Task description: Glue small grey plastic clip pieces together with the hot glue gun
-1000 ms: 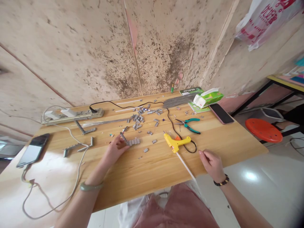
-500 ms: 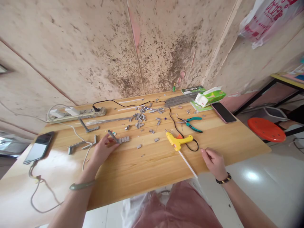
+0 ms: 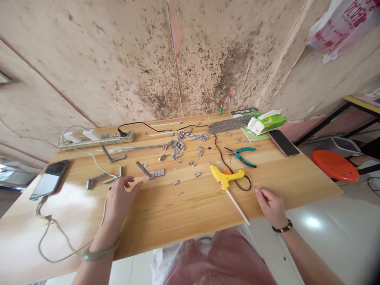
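My left hand hovers at the table's left with thumb and fingers apart and nothing between them. Just beyond it lies an L-shaped piece of grey blocks, apart from the fingers. Similar grey pieces lie to its left and farther back. My right hand rests at the front edge, fingers curled closed; whether they hold anything is hidden. Left of it lies a yellow glue gun with a white glue stick sticking out of its back.
Loose grey blocks lie mid-table, with thin metal rods beside them. Teal-handled pliers, a phone and a tissue pack are to the right. A power strip, another phone and a white cable occupy the left.
My left hand has let go of the L-shaped grey piece and drawn back toward me, its fingers parting. The piece stays on the table. My right hand keeps its place by the glue gun.
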A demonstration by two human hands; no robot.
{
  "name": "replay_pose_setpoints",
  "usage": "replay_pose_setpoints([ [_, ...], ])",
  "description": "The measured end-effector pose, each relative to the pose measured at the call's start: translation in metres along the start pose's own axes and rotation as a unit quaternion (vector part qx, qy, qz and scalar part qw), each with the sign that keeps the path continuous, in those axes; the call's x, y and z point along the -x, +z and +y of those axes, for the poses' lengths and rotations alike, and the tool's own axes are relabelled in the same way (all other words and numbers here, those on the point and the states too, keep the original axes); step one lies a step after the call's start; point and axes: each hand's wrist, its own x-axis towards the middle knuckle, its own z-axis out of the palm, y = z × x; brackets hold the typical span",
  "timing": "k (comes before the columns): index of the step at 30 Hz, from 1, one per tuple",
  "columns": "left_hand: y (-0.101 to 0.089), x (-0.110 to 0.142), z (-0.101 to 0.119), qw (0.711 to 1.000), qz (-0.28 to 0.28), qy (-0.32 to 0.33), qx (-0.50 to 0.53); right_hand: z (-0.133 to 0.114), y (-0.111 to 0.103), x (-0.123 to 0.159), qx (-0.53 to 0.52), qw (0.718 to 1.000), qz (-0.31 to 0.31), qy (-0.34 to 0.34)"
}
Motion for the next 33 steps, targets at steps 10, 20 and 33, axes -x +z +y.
replay_pose_setpoints([
  [10,0.014,0.003,0.095,0.909,-0.207,0.312,-0.183,0.001,0.003,0.001,0.023,1.000,0.008,-0.004],
  [20,0.023,-0.005,0.079,0.916,-0.188,0.325,-0.144,-0.056,0.002,-0.025,-0.022,0.998,0.007,-0.061],
  [33,0.020,0.001,0.082,0.907,-0.210,0.364,-0.041,-0.190,0.179,-0.081,-0.294,0.898,-0.306,0.116],
])
